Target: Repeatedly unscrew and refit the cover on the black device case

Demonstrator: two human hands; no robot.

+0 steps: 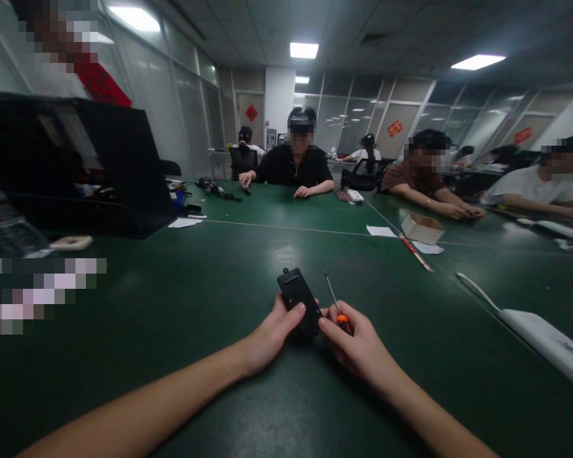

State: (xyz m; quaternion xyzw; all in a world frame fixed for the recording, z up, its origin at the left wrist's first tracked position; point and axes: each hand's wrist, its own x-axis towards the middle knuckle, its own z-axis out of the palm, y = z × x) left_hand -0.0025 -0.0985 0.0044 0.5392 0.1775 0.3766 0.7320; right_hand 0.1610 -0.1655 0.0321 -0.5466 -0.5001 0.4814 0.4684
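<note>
While we sit at a big dark green table (172, 305), we see a wide office room with glass walls and bright lamps (304, 49) on the ceiling. Other people sit at the far side of the table with their hands on it. A black open case (114, 172) stands at the left. A small cardboard box (423, 228) and a white paper slip (381, 231) lie farther off. A long white thing (544, 337) lies at the right.

Near us, in the middle of the table, is a small black box (296, 296). It is flat and long, with a slot at its far end. Our left hand (272, 334) has its fingers curled around it, thumb on top. Our right hand (358, 346) is closed around a screwdriver (342, 320) with an orange handle. Its thin metal tip points away from us, just beside the box, and our pointing finger touches the box's near end.
</note>
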